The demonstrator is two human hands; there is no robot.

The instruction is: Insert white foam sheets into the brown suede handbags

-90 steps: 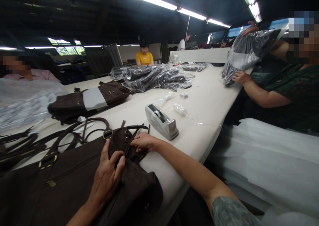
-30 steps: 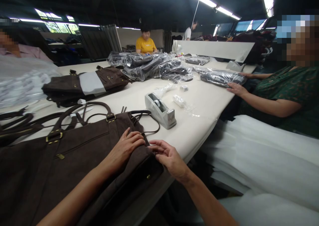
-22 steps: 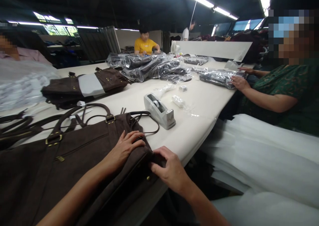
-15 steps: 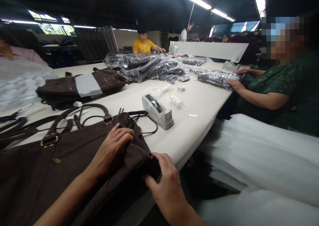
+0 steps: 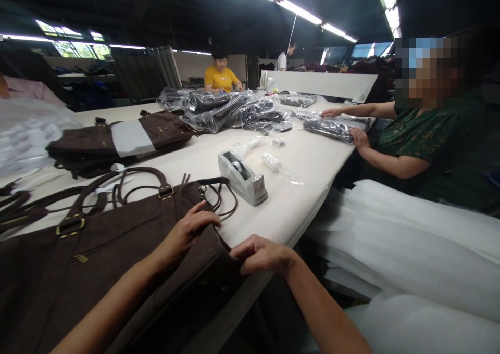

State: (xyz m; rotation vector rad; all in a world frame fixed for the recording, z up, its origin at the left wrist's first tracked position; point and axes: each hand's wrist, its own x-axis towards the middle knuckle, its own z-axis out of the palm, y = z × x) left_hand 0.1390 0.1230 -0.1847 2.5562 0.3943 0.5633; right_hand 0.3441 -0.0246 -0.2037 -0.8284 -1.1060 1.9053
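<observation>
A dark brown handbag (image 5: 128, 244) with brass-coloured buckles, a zipped pocket and looped handles lies on its side across the near left of the table. My left hand (image 5: 195, 226) rests on the bag near its right end, fingers stretched out over the folded side and not gripping. At that end's corner, my right hand (image 5: 263, 254) pinches the edge of the bag between thumb and fingers; the fingertips are partly hidden. A grey tape dispenser (image 5: 242, 178) stands just beyond the bag, close to its thin straps (image 5: 228, 195).
Another brown bag (image 5: 167, 130) with a white paper band lies farther back, near plastic-wrapped bags (image 5: 222, 109). White sheets (image 5: 406, 239) are stacked at the right, below the table edge. A co-worker in green (image 5: 414, 135) handles a wrapped bag (image 5: 328, 128). Tape rolls (image 5: 271, 161) lie mid-table.
My right hand has turned, its forearm now coming from farther right, still at the bag's corner. My left fingers have straightened. The co-worker's far hand has moved left over the wrapped bag.
</observation>
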